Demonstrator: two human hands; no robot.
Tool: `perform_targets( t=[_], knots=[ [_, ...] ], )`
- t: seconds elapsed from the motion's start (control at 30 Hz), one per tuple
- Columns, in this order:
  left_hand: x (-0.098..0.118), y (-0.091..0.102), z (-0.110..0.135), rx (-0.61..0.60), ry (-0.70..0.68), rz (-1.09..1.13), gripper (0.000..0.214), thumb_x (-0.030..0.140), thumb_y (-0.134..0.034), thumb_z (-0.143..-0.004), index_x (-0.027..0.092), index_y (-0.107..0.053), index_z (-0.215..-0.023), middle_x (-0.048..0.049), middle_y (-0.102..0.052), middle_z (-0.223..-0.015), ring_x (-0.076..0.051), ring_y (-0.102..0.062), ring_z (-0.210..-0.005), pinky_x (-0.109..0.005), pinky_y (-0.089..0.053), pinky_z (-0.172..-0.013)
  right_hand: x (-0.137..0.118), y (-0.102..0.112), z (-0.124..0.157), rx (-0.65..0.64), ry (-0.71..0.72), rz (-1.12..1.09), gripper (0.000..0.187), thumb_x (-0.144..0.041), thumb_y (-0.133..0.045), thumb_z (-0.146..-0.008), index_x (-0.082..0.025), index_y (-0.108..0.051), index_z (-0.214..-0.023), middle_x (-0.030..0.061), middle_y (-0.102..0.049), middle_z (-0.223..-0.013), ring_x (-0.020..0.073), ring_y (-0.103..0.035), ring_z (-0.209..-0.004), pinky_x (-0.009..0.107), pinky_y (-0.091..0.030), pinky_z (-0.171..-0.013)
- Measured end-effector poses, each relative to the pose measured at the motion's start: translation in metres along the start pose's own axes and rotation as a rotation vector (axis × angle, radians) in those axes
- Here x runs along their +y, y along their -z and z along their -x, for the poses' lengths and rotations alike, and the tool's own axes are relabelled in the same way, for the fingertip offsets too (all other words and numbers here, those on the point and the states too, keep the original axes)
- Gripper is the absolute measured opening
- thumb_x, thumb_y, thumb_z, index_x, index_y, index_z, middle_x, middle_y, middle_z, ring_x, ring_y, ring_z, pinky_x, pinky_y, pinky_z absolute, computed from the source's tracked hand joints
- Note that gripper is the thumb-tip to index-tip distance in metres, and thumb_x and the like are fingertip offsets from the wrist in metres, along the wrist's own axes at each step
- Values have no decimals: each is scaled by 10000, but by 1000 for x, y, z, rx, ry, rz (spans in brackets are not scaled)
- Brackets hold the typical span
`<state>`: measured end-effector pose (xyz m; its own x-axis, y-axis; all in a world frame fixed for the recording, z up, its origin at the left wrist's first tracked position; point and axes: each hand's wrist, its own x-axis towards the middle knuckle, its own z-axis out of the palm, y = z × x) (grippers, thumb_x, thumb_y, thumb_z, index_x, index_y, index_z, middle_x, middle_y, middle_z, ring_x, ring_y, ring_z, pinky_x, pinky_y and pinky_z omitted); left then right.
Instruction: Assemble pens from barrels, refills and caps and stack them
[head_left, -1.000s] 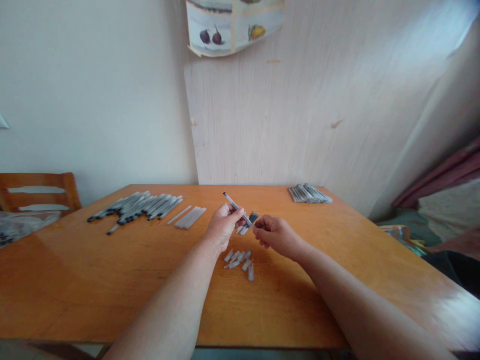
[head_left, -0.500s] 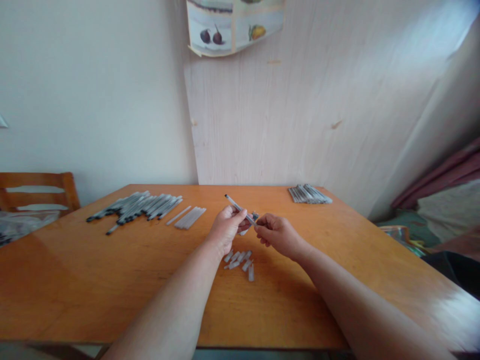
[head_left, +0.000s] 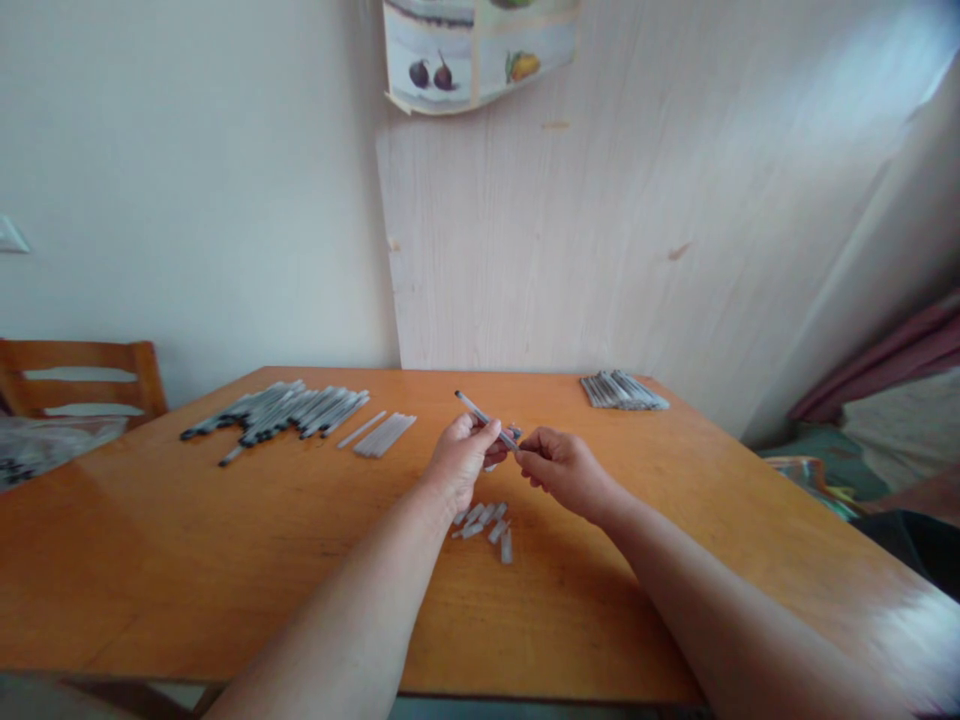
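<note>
My left hand is closed around a slim clear pen with a dark upper end, held slantwise above the table. At the pen's lower right end, the fingertips of my right hand are pinched together on it; that tip is partly hidden by the fingers. Just below my hands lie several short translucent pen caps. Some small pieces behind my left fingers are mostly covered and hard to make out.
On the wooden table, a heap of pens with black ends lies at the left, beside a row of clear tubes. A stack of pens lies at the back right. A wooden chair stands left.
The view has shifted slightly, so everything sits a little further right. Both hands keep their hold on the pen, with hardly any movement between them.
</note>
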<state>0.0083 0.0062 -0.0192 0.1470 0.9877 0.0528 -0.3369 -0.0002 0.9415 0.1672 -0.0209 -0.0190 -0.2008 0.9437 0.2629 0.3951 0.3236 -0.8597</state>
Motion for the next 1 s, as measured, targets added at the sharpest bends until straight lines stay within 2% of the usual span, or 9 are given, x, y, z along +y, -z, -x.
perform_targets(
  t=[0.2, 0.47, 0.83, 1.0],
  knots=[
    [2, -1, 3, -23, 1, 1, 316, 378, -726, -729, 178, -526, -870, -65, -706, -856, -148, -670, -722, -270, -480, -683, -1, 2, 0, -15, -4, 3, 153, -321, -541, -810, -171, -546, -778, -11, -579, -637, 97, -525, -541, 212, -411, -506],
    [3, -1, 3, -49, 13, -11, 266, 347, -695, -763, 175, -527, -878, -69, -708, -866, -142, -670, -724, -267, -481, -694, -1, 4, 1, -27, 21, -17, 140, -303, -547, -811, -168, -552, -777, -13, -576, -639, 95, -520, -547, 211, -411, -508],
    [0, -2, 0, -28, -1, 11, 267, 338, -691, -771, 175, -520, -894, -73, -708, -870, -162, -686, -752, -277, -494, -698, 2, 3, -2, 14, 12, 4, 144, -307, -550, -815, -164, -562, -798, -15, -574, -635, 94, -518, -536, 211, -409, -499],
    [0, -2, -2, 2, -22, 72, 251, 316, -693, -770, 174, -519, -883, -74, -709, -843, -163, -690, -739, -276, -507, -689, 3, 4, -3, 6, 12, -42, 202, -351, -563, -818, -157, -563, -870, -11, -571, -662, 103, -531, -552, 221, -425, -503]
  ],
)
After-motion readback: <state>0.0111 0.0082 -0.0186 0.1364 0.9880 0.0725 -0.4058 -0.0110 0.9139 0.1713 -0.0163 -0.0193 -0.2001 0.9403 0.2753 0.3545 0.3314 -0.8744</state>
